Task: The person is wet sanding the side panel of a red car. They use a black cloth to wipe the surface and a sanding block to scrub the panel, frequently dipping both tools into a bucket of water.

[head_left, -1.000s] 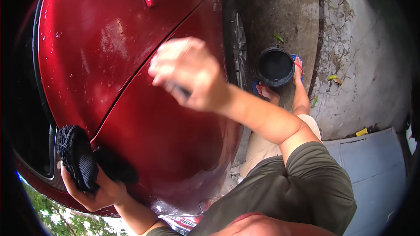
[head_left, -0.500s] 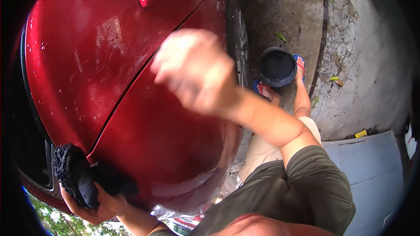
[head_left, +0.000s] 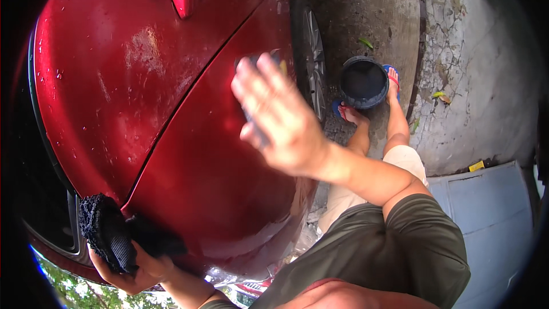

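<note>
In my left hand (head_left: 128, 272), at the lower left, is a black wash mitt (head_left: 108, 234) with shaggy pile and a mesh face, held against the red car (head_left: 200, 166). A dark patch beside it could be more cloth or its reflection; I cannot tell. My right hand (head_left: 280, 120) lies over the car's side panel near the wheel, fingers stretched out. Under its fingers and palm a dark grey pad (head_left: 263, 134) shows in part, with a bit of yellow near the fingertips. The hand covers most of the pad, so its exact kind is unclear.
A black bucket (head_left: 363, 83) with dark contents stands on the concrete between my feet, right of the car wheel (head_left: 314, 51). Pale dried marks and water drops dot the red paint above the panel seam. A pale blue-grey panel (head_left: 486, 217) lies at the lower right.
My right hand has swung from near the panel seam toward the wheel side, its fingers now extended over the grey pad. My left hand with the mitt has barely moved.
</note>
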Motion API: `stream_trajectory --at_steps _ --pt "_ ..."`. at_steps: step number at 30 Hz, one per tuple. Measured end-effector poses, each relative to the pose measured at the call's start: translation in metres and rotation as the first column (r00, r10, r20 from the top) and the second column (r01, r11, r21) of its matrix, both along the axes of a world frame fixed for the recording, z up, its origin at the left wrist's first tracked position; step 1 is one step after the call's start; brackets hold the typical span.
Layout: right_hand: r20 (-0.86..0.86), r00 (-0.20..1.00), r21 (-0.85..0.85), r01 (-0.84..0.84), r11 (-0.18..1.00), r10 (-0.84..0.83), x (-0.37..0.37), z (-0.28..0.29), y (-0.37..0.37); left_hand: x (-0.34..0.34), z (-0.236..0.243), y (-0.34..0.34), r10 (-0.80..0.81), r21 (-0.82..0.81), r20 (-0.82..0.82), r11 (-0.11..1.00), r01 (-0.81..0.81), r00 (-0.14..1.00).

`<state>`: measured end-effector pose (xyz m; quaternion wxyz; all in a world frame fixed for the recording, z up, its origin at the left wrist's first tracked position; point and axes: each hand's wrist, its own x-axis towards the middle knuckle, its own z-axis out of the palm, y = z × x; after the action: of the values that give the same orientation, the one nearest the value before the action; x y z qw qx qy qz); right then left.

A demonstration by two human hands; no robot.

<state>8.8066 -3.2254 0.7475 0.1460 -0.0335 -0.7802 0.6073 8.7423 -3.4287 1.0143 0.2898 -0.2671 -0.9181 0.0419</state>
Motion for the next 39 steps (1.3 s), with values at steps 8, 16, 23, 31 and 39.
stream_trajectory --at_steps 8,16,23,31,39 --pt "0.011 0.993 0.049 0.119 0.992 -0.12 -0.029 -0.002 0.003 0.002 0.005 -0.002 -0.001 -0.023 -0.007 1.0 0.001 1.0" --pt "0.115 0.987 0.156 0.094 0.983 -0.113 -0.049 0.001 0.011 0.004 0.013 -0.003 -0.041 -0.013 -0.001 0.999 0.041 0.999" --pt "0.151 0.974 0.07 0.162 0.984 -0.171 -0.053 -0.013 0.01 0.003 0.005 -0.003 -0.065 -0.009 0.025 0.998 0.065 0.998" --pt "0.109 0.966 0.13 0.22 0.967 -0.235 -0.064 -0.008 0.007 -0.004 -0.007 -0.003 -0.07 -0.009 0.041 0.997 0.07 0.997" --pt "0.09 0.963 0.119 0.242 0.963 -0.253 -0.055 -0.016 -0.001 0.001 -0.011 0.0 -0.065 0.028 0.079 0.998 0.063 0.995"
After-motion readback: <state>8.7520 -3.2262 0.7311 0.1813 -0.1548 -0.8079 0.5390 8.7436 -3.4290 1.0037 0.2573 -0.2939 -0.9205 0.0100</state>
